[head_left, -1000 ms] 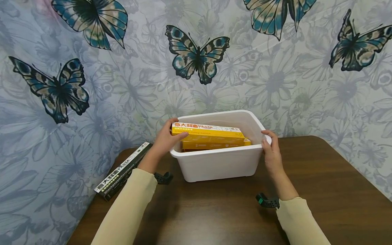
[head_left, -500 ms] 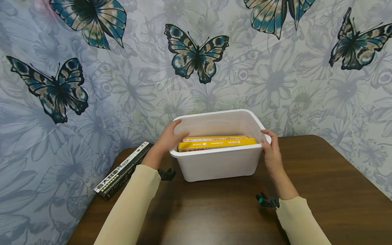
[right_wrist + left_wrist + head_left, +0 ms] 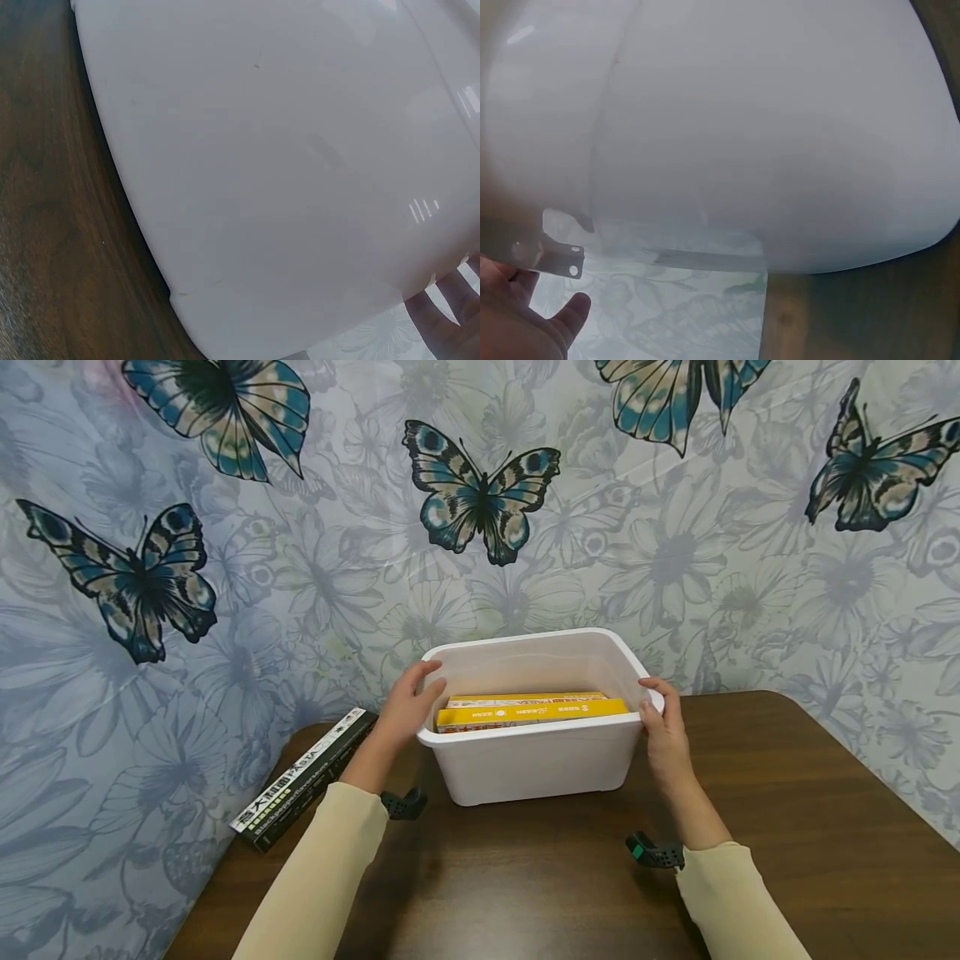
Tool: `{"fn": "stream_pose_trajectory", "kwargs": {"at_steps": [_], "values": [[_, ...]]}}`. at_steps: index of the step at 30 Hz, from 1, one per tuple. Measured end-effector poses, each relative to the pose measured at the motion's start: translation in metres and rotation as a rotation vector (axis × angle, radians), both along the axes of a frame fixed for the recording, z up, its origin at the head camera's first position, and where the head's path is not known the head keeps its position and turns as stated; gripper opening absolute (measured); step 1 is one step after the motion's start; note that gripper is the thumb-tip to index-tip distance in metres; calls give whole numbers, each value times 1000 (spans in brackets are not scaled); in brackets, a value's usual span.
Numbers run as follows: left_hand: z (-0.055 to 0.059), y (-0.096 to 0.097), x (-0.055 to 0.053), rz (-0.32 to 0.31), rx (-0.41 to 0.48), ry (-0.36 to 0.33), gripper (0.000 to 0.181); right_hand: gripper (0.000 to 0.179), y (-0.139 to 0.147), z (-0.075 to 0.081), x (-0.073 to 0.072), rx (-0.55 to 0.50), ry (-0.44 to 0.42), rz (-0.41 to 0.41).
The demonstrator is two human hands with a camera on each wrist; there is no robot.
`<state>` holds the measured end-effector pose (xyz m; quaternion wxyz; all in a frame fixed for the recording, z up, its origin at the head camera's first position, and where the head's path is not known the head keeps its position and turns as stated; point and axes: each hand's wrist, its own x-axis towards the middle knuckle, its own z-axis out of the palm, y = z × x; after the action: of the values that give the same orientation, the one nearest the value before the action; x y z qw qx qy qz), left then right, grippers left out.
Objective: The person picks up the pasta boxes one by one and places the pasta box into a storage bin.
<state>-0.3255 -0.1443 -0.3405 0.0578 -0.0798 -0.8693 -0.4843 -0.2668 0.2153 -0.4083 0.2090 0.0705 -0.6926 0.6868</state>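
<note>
A white plastic bin (image 3: 536, 768) stands on the table with yellow pasta boxes (image 3: 532, 716) lying lengthwise inside, their tops showing over the front rim. My left hand (image 3: 405, 708) is at the bin's left rim, thumb and fingers spread apart with nothing between them. In the left wrist view, the same hand (image 3: 517, 322) shows low at the corner beside the bin's white wall. My right hand (image 3: 666, 731) grips the bin's right rim, thumb in front and fingers over the edge. Its fingers (image 3: 450, 319) also appear at the lower right of the right wrist view.
A black pasta box (image 3: 303, 779) lies slanted along the left edge of the brown wooden table (image 3: 525, 885). Right behind the table hangs a butterfly-print cloth (image 3: 337, 568). Dark bands are on both wrists.
The left hand has let go of a yellow pasta box, which has dropped down into the bin beside the other. That hand has drawn back slightly left; the right hand stays on the rim.
</note>
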Motion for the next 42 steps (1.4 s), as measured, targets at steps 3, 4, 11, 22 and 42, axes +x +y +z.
{"fn": "stream_pose_trajectory", "kwargs": {"at_steps": [3, 4, 11, 22, 42], "values": [[-2, -1, 5, 1, 30, -4, 49, 43, 0, 0, 0, 2, 4, 4], [-2, -2, 7, 0, 37, -3, 49, 43, 0, 0, 0, 5, 3, 4], [-5, -5, 18, 19, 67, 23, 48, 43, 0, 1, 1, 18, -13, -4], [-19, -12, 30, 48, 119, 118, 45, 44, 0, 0, 0, 23, -18, -7], [-55, -39, 50, 46, 237, 201, 42, 43, 0, 0, -1, 28, -25, -16]]}}
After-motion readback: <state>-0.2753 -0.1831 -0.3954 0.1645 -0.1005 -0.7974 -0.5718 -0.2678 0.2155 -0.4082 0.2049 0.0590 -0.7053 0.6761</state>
